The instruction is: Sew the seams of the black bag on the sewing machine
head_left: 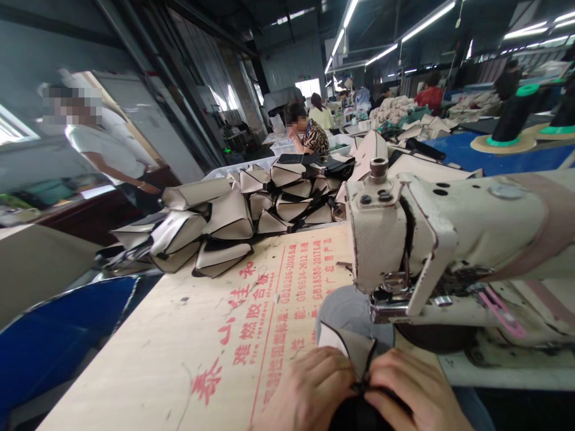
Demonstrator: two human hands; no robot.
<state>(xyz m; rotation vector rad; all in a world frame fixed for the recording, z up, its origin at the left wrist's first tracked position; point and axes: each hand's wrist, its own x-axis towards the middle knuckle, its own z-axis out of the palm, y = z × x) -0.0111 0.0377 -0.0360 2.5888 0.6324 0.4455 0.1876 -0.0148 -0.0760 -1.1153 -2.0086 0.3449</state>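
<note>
Low in the picture, my left hand [309, 383] and my right hand [411, 386] pinch the black edge of a beige bag [357, 353] with dark trim. Their fingertips nearly meet at its corner, and a black part of it hangs down between them. Just beyond the bag is a round grey plate [344, 314] on the tabletop. To the right and close above my right hand stands the head of a cream sewing machine [395, 239], worn and chipped. The bag is on the near side of the machine's needle area, which is partly hidden.
Many similar beige bags [227, 215] lie heaped along the far edge of the plywood table [215, 317], printed in red. Black thread cones [514, 120] stand at the right. A blue sheet [67, 347] is at left. A person [103, 143] stands behind; others sit farther back.
</note>
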